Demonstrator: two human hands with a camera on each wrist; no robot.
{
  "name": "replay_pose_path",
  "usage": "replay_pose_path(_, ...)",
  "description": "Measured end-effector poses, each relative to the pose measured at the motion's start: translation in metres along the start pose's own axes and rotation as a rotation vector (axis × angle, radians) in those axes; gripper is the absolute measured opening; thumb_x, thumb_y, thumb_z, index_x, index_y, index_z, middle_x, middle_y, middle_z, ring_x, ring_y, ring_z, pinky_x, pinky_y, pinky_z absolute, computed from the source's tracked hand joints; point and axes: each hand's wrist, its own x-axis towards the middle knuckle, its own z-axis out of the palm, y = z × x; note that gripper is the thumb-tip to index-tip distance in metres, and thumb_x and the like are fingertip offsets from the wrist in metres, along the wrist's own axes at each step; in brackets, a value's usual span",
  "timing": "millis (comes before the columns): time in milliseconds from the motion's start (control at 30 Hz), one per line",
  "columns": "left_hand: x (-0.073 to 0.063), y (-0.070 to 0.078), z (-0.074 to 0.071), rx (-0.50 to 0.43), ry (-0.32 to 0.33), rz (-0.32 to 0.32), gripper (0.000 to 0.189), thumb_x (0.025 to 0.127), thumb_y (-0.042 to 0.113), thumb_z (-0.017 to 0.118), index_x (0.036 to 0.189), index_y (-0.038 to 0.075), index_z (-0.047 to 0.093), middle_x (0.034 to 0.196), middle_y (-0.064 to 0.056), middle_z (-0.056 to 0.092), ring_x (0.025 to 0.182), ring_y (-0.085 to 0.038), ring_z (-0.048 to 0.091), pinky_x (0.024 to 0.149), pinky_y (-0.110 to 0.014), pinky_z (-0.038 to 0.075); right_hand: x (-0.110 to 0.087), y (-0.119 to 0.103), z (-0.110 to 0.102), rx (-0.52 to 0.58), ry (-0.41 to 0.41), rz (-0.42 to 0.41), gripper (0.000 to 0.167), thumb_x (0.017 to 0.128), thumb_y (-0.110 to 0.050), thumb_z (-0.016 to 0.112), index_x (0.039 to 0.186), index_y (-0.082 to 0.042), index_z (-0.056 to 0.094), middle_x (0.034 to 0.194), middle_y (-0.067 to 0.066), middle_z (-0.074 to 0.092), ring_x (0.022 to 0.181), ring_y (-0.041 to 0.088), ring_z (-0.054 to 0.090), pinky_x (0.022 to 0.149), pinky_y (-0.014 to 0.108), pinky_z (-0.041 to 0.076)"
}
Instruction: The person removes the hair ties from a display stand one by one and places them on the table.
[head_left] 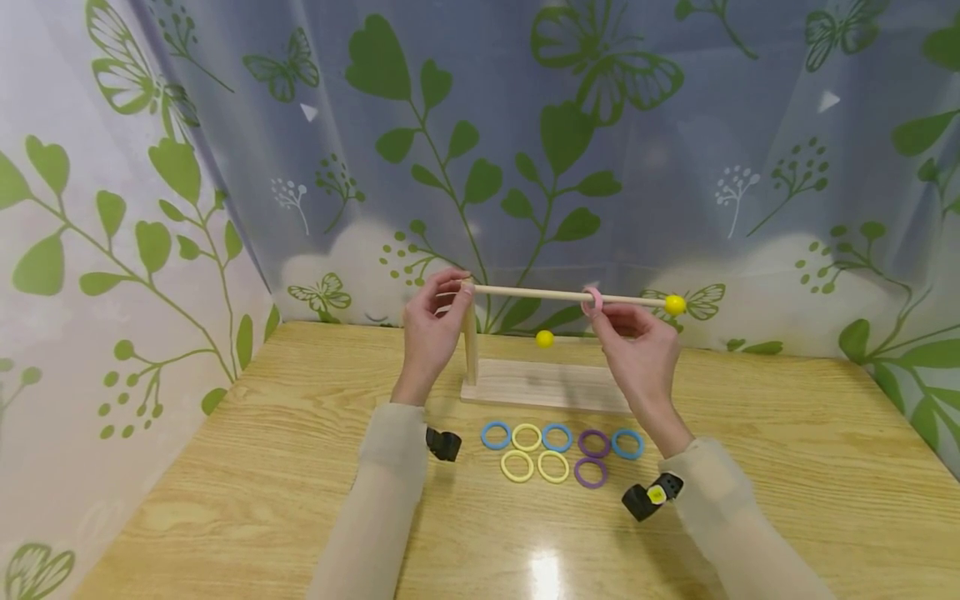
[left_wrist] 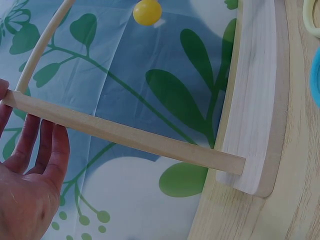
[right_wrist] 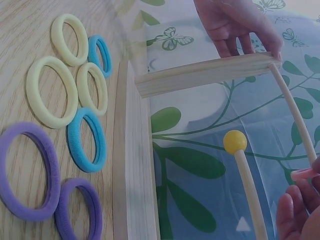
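Note:
A pink hair tie (head_left: pixel 592 300) encircles the upper wooden rod (head_left: pixel 532 292), between the post and the yellow ball (head_left: pixel 675 305) at the rod's right end. Thumb and fingers of my right hand (head_left: pixel 637 346) pinch it from below; in the right wrist view the pink hair tie (right_wrist: pixel 304 174) shows at the fingertips. My left hand (head_left: pixel 435 321) grips the top of the wooden stand's upright post (left_wrist: pixel 125 135), where the rod joins it. Beneath stretches the stand's base (head_left: pixel 540 385), its right end hidden behind my right hand and wrist.
Several loose hair ties lie in front of the base: blue (head_left: pixel 496 435), pale yellow (head_left: pixel 517 466) and purple (head_left: pixel 591 473). A lower rod (right_wrist: pixel 252 195) ends in another yellow ball (right_wrist: pixel 235 142). A patterned curtain (head_left: pixel 480 167) hangs behind the wooden table (head_left: pixel 247 467).

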Motion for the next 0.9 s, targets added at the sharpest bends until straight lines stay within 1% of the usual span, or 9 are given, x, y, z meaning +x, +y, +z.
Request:
replay_pose_path(133,0.001,-0.001,0.0,-0.002,-0.004,0.0,0.021,0.1,0.02,0.068,0.118,0.01,0.071,0.107,-0.013,0.068,0.098,-0.025,0.069,0.077,-0.02,0.056,0.0,0.0,-0.001,-0.023,0.006,0.004,0.022,0.088,-0.029,0.082,0.095,-0.008,0.081,0.076,-0.023,0.071,0.069,-0.002,0.066,0.059,0.013,0.051)
replay_pose_path(300,0.001,-0.001,0.0,-0.005,-0.005,-0.014,0.023,0.1,0.02,0.067,0.12,0.009,0.071,0.11,-0.016,0.067,0.101,-0.03,0.069,0.077,-0.018,0.055,0.001,0.0,-0.004,-0.04,0.018,0.008,0.018,0.089,-0.022,0.08,0.097,-0.006,0.081,0.075,-0.025,0.069,0.068,-0.003,0.065,0.058,0.012,0.05)
replay_pose_path(400,0.0,0.001,0.001,-0.006,-0.003,-0.024,0.023,0.1,0.017,0.067,0.121,0.006,0.07,0.112,-0.019,0.067,0.103,-0.035,0.068,0.076,-0.017,0.054,0.001,0.001,-0.005,-0.051,0.028,0.01,0.017,0.089,-0.022,0.08,0.097,-0.006,0.081,0.075,-0.026,0.068,0.069,-0.004,0.065,0.058,0.012,0.05)
replay_pose_path(467,-0.002,0.006,0.002,-0.005,-0.001,-0.028,0.023,0.101,0.014,0.066,0.121,0.004,0.069,0.112,-0.021,0.066,0.105,-0.038,0.067,0.076,-0.015,0.053,0.002,0.001,-0.006,-0.055,0.03,0.009,0.018,0.089,-0.022,0.08,0.097,-0.006,0.081,0.075,-0.026,0.068,0.069,-0.004,0.064,0.058,0.012,0.049)
replay_pose_path(567,-0.005,0.018,0.002,-0.005,0.0,-0.035,0.023,0.101,0.01,0.064,0.121,0.0,0.068,0.111,-0.024,0.066,0.105,-0.042,0.066,0.076,-0.014,0.052,0.002,0.002,-0.008,-0.048,0.03,0.004,0.018,0.09,-0.022,0.079,0.097,-0.006,0.08,0.076,-0.026,0.069,0.069,-0.004,0.065,0.058,0.012,0.05)
replay_pose_path(700,-0.008,0.028,0.003,0.011,0.001,-0.034,0.023,0.101,0.01,0.063,0.12,-0.002,0.067,0.109,-0.021,0.067,0.103,-0.039,0.067,0.076,-0.016,0.053,0.002,0.002,-0.011,-0.041,0.034,0.001,0.019,0.09,-0.022,0.08,0.099,-0.006,0.08,0.078,-0.025,0.069,0.07,-0.004,0.065,0.059,0.011,0.051)
replay_pose_path(767,-0.007,0.024,0.003,0.011,0.003,-0.036,0.023,0.101,0.011,0.064,0.12,-0.001,0.068,0.109,-0.02,0.067,0.102,-0.037,0.068,0.076,-0.017,0.054,0.003,0.002,-0.013,-0.04,0.037,0.0,0.019,0.09,-0.022,0.08,0.098,-0.005,0.08,0.078,-0.026,0.069,0.07,-0.004,0.066,0.061,0.011,0.052)
replay_pose_path(900,-0.002,0.009,0.004,-0.012,0.011,-0.034,0.022,0.1,0.013,0.066,0.12,0.003,0.07,0.109,-0.019,0.067,0.102,-0.036,0.068,0.075,-0.017,0.054,0.003,0.002,-0.017,-0.038,0.041,0.011,0.021,0.09,-0.024,0.079,0.098,-0.005,0.08,0.076,-0.029,0.067,0.07,-0.004,0.065,0.061,0.011,0.051)
